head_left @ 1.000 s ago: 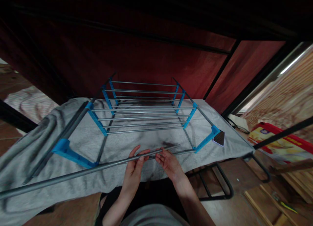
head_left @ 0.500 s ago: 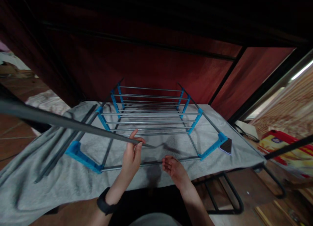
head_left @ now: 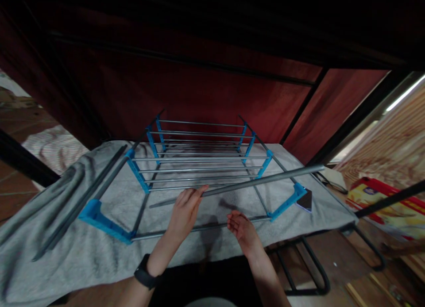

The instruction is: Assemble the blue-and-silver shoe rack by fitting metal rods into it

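A long grey metal tube (head_left: 265,179) is gripped near its middle by my left hand (head_left: 186,209), which wears a dark wristband. The tube slants up to the right across the front of a rack (head_left: 206,170) of grey rods and blue plastic brackets. My right hand (head_left: 244,232) is below the tube, apart from it, fingers loosely curled with nothing visible in them. Just behind that hand runs the rack's front rod (head_left: 209,227). Blue corner brackets stand at the front left (head_left: 106,223) and front right (head_left: 288,202).
The rack lies on a grey cloth (head_left: 86,262) against a dark red panel (head_left: 199,94). Loose tubes (head_left: 79,205) lie at the left. A phone (head_left: 304,199) rests by the right bracket. At the right are a red and yellow package (head_left: 381,203) and a black metal frame (head_left: 315,267).
The tube in my left hand has swung round: its near end pointed far left, and now a long end points right over the rack. My right hand moved slightly right.
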A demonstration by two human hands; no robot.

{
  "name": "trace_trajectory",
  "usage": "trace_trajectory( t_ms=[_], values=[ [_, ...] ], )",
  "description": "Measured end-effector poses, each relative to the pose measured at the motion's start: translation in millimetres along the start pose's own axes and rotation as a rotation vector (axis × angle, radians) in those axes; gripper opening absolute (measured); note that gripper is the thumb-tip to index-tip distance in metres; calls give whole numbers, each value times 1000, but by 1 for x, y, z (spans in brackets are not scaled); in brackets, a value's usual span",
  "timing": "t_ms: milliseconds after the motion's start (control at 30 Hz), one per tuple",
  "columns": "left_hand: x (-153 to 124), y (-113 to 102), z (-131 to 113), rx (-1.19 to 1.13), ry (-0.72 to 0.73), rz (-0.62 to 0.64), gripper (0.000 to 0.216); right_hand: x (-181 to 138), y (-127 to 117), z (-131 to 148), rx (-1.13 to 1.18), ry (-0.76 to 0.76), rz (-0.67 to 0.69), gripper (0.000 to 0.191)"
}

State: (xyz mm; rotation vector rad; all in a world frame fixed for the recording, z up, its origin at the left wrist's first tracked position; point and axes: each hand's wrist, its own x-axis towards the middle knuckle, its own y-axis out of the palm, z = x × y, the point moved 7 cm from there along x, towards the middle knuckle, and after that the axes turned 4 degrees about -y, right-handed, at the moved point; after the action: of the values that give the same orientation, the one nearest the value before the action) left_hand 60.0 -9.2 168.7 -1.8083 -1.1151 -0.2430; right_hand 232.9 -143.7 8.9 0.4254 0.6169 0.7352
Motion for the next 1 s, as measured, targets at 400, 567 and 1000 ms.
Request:
trace_trajectory(
  t_ms=[400, 567, 1000],
  values=[
    [-34, 47, 34, 302, -33, 239, 56, -4, -4, 41, -5, -157, -58, 36],
    [-45, 58, 47, 356, -65, 262, 56, 0, -5, 44, 26, -199, -38, 38],
    [-56, 74, 55, 372, -74, 326, 54, 27, -16, 42, 84, -234, -52, 30]
  ],
)
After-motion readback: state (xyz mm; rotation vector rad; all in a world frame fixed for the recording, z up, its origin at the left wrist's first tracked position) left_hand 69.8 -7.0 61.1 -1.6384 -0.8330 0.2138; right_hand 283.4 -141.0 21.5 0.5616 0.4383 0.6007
